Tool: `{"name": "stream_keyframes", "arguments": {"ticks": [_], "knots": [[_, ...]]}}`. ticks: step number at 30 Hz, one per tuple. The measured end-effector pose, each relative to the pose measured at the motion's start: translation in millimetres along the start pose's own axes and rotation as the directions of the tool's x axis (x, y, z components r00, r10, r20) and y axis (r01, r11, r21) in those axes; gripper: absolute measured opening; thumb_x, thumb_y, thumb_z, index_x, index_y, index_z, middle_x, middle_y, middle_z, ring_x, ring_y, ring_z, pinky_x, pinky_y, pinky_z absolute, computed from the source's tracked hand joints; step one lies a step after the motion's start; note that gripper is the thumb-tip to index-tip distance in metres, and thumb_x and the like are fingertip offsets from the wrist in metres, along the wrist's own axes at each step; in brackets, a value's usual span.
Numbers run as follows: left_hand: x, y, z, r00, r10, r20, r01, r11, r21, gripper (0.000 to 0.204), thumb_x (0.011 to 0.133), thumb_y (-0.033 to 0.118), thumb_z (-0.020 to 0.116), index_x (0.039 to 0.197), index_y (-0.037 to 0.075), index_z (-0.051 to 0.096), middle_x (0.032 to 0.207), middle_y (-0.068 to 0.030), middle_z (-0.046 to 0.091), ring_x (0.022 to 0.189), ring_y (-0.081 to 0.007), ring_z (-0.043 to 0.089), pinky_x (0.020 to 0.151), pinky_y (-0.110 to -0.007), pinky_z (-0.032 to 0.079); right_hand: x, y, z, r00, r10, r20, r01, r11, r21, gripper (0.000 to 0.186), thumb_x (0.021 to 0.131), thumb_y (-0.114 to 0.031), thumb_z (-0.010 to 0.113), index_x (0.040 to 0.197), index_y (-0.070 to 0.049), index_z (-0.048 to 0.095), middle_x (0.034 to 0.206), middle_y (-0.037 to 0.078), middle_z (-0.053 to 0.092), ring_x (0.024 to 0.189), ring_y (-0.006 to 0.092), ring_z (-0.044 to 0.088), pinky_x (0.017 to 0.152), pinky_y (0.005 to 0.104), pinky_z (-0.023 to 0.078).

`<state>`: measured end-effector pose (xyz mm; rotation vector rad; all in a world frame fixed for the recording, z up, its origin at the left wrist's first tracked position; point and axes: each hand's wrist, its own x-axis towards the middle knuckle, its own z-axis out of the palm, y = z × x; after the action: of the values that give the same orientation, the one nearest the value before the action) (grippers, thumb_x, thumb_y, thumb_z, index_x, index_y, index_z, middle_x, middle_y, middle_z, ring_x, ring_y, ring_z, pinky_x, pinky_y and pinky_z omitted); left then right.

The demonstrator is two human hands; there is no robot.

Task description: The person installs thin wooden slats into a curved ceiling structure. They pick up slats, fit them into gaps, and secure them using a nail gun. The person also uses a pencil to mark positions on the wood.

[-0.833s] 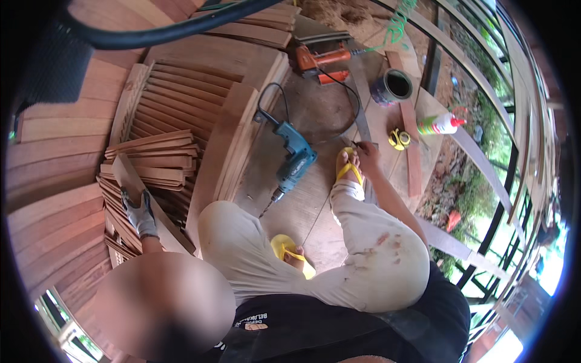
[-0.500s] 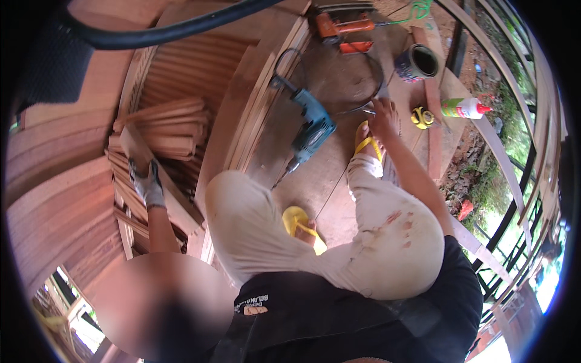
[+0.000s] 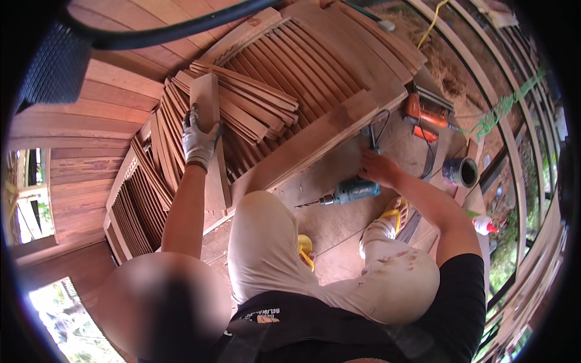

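My left hand [image 3: 200, 142], in a grey-white work glove with dark patches, grips a flat wooden board [image 3: 204, 95]. The board leans over a heap of thin wooden slats [image 3: 257, 106]. Beneath lies a louvred wooden panel [image 3: 315, 63] with a wide frame. On the floor a blue-green power drill [image 3: 358, 190] lies on its side, its long bit pointing left toward my knee. My bare right hand [image 3: 378, 168] is closed around the drill's handle, which it mostly hides.
An orange power tool [image 3: 420, 112] with a green cord [image 3: 505, 103] lies at far right. Near it stands an open can [image 3: 461, 172]; a white bottle with a red tip [image 3: 484, 224] is closer. Plank walls [image 3: 91, 145] rise at left. My yellow-sandalled feet rest on the floor.
My right hand has gone from beside my foot to the drill handle. My left hand still holds the board. The view has turned left, showing more of the panel; the yellow tape measure is no longer visible.
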<state>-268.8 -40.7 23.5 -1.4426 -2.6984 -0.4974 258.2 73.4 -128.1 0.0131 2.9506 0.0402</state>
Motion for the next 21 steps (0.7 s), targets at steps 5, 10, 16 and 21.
{"name": "stream_keyframes", "arguments": {"ticks": [5,10,16,21], "knots": [[-9,4,-2,1.000,-0.025,0.013,0.025,0.998,-0.062,0.091,0.082,0.032,0.083,0.159,0.010,0.037,0.153,-0.0190,0.044,0.142,-0.0358,0.044,0.121,-0.041,0.037,-36,-18,-79,0.994,-0.095,-0.053,0.092,0.994,-0.064,0.021,0.082,-0.015,0.064,0.103,-0.012,0.064,0.095,0.007,0.065,0.115,0.0316,0.062,0.123,0.0468,0.032],[-11,12,-11,0.996,-0.076,0.044,0.079,0.994,-0.072,0.094,0.081,0.041,0.082,0.159,0.012,0.037,0.160,-0.0188,0.039,0.145,-0.0378,0.041,0.122,-0.042,0.035,-84,-11,-227,0.991,-0.049,0.128,0.069,0.985,-0.160,0.025,0.080,-0.014,0.066,0.105,-0.012,0.063,0.091,0.006,0.064,0.105,0.0287,0.064,0.120,0.0499,0.034],[-5,8,-11,0.993,-0.097,0.064,0.101,0.993,-0.054,0.096,0.081,0.049,0.079,0.160,0.014,0.036,0.163,-0.0200,0.034,0.147,-0.0415,0.036,0.122,-0.047,0.032,-101,0,-385,0.966,0.248,0.075,-0.208,0.915,-0.345,0.060,0.057,-0.034,0.088,0.109,-0.013,0.066,0.091,0.007,0.063,0.094,0.0298,0.064,0.113,0.0510,0.039],[-10,21,-13,0.999,-0.036,-0.012,0.037,0.997,0.061,0.093,0.081,0.048,0.077,0.158,0.014,0.038,0.159,-0.0227,0.038,0.147,-0.0421,0.034,0.122,-0.051,0.028,-83,28,-359,0.822,0.468,-0.326,-0.529,0.839,-0.130,0.073,0.046,-0.038,0.094,0.108,-0.010,0.068,0.092,0.010,0.065,0.094,0.0327,0.063,0.098,0.0482,0.044]]}}
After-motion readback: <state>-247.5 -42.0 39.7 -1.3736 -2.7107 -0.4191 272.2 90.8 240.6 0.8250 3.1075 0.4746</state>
